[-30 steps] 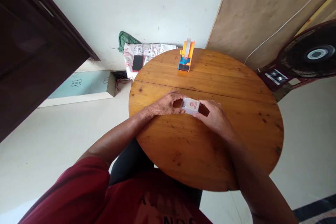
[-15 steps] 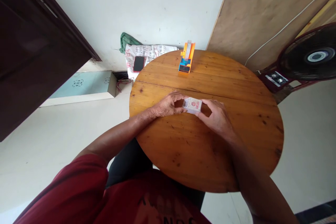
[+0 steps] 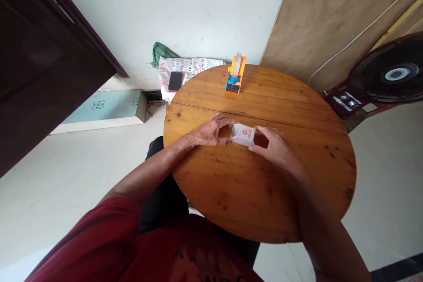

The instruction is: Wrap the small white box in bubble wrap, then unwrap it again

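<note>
A small white box wrapped in clear plastic (image 3: 243,135), with red print on its top, is at the middle of the round wooden table (image 3: 228,180). My left hand (image 3: 213,132) has thumb and forefinger curved about its left end, fingertips at the corners. At the right end, my right hand (image 3: 272,144) does the same, its thumb along the near lower edge. Both hands keep a gap between palm and box. Whether the box rests on the wood or is slightly raised, I cannot tell.
An orange and blue tape dispenser (image 3: 235,75) stands at the table's far side. Beyond the left rim, a dark phone (image 3: 175,81) lies on a printed white sack (image 3: 198,65). A black fan (image 3: 390,72) is at the right, a pale long box (image 3: 102,108) on the floor left.
The box sits slightly further right in the picture. My right thumb has slid a little off its near edge, and the fingers of both hands look slightly looser.
</note>
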A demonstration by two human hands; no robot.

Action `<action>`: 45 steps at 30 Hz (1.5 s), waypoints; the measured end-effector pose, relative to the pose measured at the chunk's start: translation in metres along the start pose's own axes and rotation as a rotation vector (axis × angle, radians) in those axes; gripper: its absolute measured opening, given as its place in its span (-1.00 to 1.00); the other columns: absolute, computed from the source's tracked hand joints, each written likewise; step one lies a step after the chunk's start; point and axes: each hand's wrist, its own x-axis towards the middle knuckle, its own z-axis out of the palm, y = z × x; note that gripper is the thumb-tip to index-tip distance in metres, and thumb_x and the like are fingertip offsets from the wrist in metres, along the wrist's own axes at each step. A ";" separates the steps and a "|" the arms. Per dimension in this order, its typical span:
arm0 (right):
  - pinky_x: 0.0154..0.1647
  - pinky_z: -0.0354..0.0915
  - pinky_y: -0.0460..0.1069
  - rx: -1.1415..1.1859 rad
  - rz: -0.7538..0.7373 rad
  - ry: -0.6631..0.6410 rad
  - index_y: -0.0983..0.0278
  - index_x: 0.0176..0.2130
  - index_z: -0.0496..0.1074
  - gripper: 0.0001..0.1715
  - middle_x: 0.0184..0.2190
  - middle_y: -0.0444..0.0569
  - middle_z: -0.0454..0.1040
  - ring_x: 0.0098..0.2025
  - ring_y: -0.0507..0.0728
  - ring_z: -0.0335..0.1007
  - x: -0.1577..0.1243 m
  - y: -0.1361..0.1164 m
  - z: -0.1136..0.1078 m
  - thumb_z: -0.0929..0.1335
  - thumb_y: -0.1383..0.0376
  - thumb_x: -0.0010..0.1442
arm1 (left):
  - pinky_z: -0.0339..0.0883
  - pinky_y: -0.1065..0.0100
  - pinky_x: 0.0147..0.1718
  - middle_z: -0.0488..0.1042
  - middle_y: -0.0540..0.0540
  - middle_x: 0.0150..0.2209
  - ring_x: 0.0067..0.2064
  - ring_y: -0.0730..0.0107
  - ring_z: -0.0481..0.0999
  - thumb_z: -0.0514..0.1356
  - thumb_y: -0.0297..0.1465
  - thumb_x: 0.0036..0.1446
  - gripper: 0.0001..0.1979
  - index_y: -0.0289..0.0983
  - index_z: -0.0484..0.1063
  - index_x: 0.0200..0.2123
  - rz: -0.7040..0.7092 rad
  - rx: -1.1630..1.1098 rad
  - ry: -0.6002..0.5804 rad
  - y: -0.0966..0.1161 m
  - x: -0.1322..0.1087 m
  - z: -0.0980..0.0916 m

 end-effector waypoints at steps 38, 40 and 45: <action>-0.10 0.21 0.16 -0.075 -0.101 0.056 0.22 -0.12 0.50 -0.71 -0.26 0.06 0.53 -0.17 0.30 0.36 0.003 -0.009 0.007 0.38 0.13 0.20 | 0.28 0.11 -0.02 0.53 -0.19 -0.17 -0.13 0.18 0.42 0.32 -0.22 0.15 -0.61 -0.23 0.58 0.01 0.091 0.006 0.022 -0.008 0.007 0.009; -0.09 0.20 0.16 -0.086 -0.102 0.064 0.23 -0.11 0.50 -0.70 -0.25 0.06 0.53 -0.16 0.30 0.37 0.002 -0.009 0.006 0.37 0.14 0.21 | 0.29 0.11 -0.03 0.53 -0.21 -0.16 -0.13 0.18 0.43 0.31 -0.20 0.15 -0.61 -0.24 0.58 0.01 0.102 0.007 0.030 -0.009 0.007 0.010; -0.09 0.21 0.17 -0.074 -0.070 0.033 0.21 -0.09 0.50 -0.68 -0.19 0.06 0.56 -0.11 0.32 0.38 0.003 -0.006 0.005 0.39 0.13 0.18 | 0.32 0.12 0.00 0.52 -0.21 -0.14 -0.10 0.18 0.44 0.31 -0.18 0.12 -0.60 -0.22 0.57 -0.01 0.075 0.029 0.030 -0.007 0.006 0.010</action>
